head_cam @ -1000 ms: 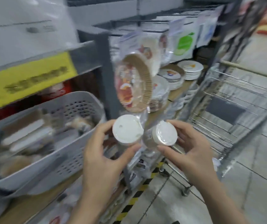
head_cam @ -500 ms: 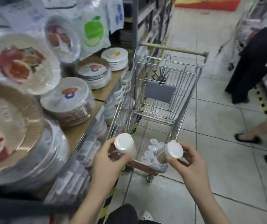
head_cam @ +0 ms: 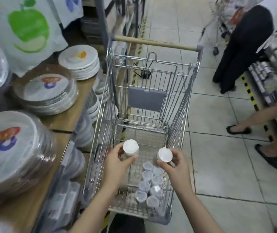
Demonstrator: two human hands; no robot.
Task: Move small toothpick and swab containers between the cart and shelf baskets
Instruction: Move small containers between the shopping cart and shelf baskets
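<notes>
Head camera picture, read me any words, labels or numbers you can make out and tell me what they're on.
None can be read.
Plate stack: red and blue logo, too blurred.
Apple bag: picture only, no text.
Container lids: plain white.
Cart: no label visible.

We see a wire shopping cart (head_cam: pixel 148 105) standing on the tiled floor (head_cam: pixel 218 165), its mesh bottom carrying a cluster of small white-lidded containers (head_cam: pixel 148 187) near the front right corner. Beside it on the left, a wooden shelf (head_cam: pixel 63 121) bears stacks of wrapped plates (head_cam: pixel 50 93).
</notes>
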